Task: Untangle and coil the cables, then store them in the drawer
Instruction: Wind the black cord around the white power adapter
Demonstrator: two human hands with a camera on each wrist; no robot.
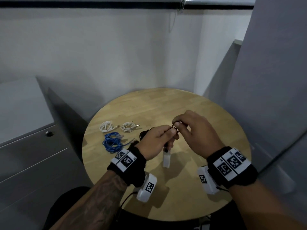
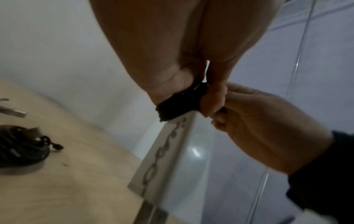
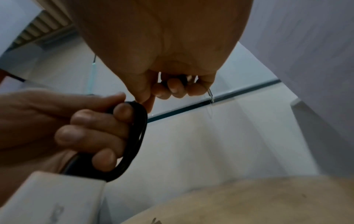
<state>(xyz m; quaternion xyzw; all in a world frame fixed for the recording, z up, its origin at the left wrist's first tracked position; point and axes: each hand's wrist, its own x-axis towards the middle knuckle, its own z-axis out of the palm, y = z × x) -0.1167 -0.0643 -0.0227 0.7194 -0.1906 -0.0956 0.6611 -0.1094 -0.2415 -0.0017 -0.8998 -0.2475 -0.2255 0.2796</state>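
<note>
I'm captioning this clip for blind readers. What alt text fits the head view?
Two hands meet over a round wooden table: the left hand holds a coiled black cable with a white adapter hanging below, while the right hand pinches the cable's top. Two white coils and a blue coil lie to the left.

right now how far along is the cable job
Done: two white coils, a blue coil and a black coil lie on the table. In hand: left hand grips the black cable with the white adapter; right hand pinches its end. Left: finish, then store everything.
</note>
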